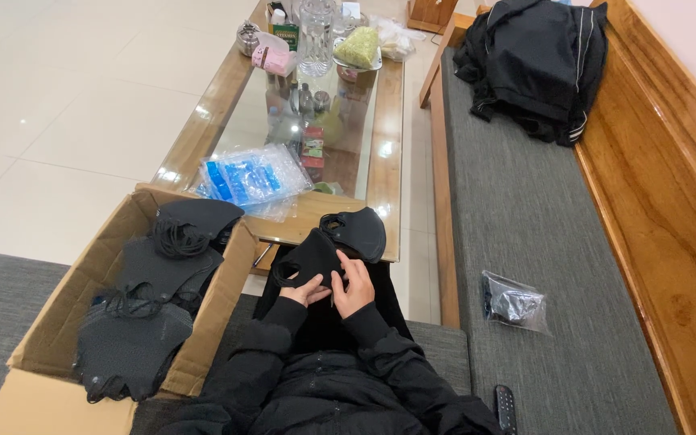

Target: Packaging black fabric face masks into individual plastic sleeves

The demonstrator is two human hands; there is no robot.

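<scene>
At the far left an open cardboard box [58, 322] sits on a grey cushion, filled with a heap of black face masks [142, 310] whose ear loops tangle over one another. Just beyond the box, on the near end of a glass-topped wooden coffee table [388, 121], lies a stack of clear plastic bags [253, 177] with blue showing through them. Further along the table stand a glass jar, small boxes and a green wrapped bundle.

In the middle, over the person's lap, the left hand [304, 292] is curled closed around the lower edge of a black mask [309, 258], thumb on top and fingers tucked under it. The right hand [354, 288] is partly closed too, its fingers pinching the same mask just beside the left hand, so the two hands almost touch. A second black mask [358, 229] lies on the table's near edge, touching the upper side of the one being held.

To the right runs a long wooden bench with a grey cushion [525, 209]. On it lies a small clear bag [515, 302] with something dark inside, well apart from the hands. A black remote control [506, 409] lies at the near edge, and a black jacket [533, 60] is bundled at the far end.
</scene>
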